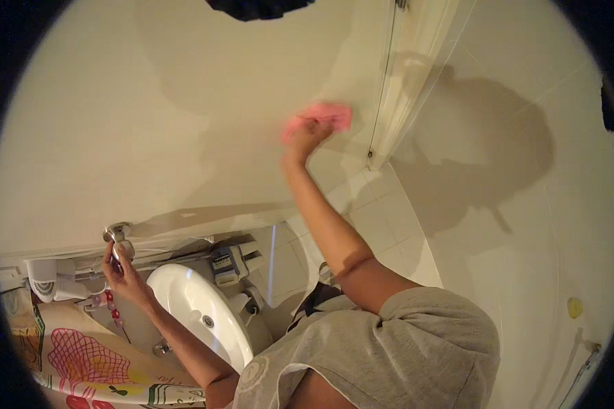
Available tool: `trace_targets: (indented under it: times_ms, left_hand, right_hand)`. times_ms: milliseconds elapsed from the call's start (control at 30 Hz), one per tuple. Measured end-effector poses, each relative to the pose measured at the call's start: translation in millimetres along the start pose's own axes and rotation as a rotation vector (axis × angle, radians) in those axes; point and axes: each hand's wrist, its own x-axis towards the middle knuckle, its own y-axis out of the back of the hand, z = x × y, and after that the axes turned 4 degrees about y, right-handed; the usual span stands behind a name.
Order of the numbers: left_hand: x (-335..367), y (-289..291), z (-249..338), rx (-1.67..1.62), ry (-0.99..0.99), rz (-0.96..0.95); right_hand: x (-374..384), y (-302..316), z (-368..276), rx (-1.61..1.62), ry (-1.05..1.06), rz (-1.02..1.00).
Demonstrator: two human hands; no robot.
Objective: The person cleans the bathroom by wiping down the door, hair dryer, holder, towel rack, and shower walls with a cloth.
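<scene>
See, far left and lower than the washbasin (pixel 184 300), a cream shower curtain (pixel 123 361) printed with a red net-like shape and green touches. Higher, and left of the washbasin, find a rounded white hair dryer (pixel 44 279). Just up and left of the washbasin, find the left hand (pixel 129 283) curled round a shiny, round metal door knob (pixel 124 251), held at the fingertips, on a flat, smooth cream door (pixel 252 75). Next, take in the washbasin itself: glossy, white and oval, with a round metal drain (pixel 209 321). Just above and right of it, note a grey-and-white boxy object (pixel 225 264), too small to name. Well above the washbasin and to its right, find the right hand (pixel 308 140) closed on a soft pink cloth (pixel 338 117), bunched under the fingers, poking out on both sides of the grip, against the door; slightly blurred. Lower, right of the washbasin, notice pale floor tiles (pixel 382 215) and a grey short-sleeved top (pixel 416 341). Farther right, see a cream door frame (pixel 406 88), then a pale wall (pixel 498 293) bearing a broad shadow
</scene>
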Motion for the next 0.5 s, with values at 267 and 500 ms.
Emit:
trace_targets:
  times_ms: [267,500]
  left_hand:
    - [-6.2,-1.1,6.1,-0.015,-0.098,0.036]
    - [-12.3,-8.1,30.6,-0.119,-0.192,0.058]
  right_hand:
    - [-118.0,-61.3,-169.9,0.056,0.843,-0.516]
    - [-111.6,-10.1,-31.0,-0.065,-0.045,-0.278]
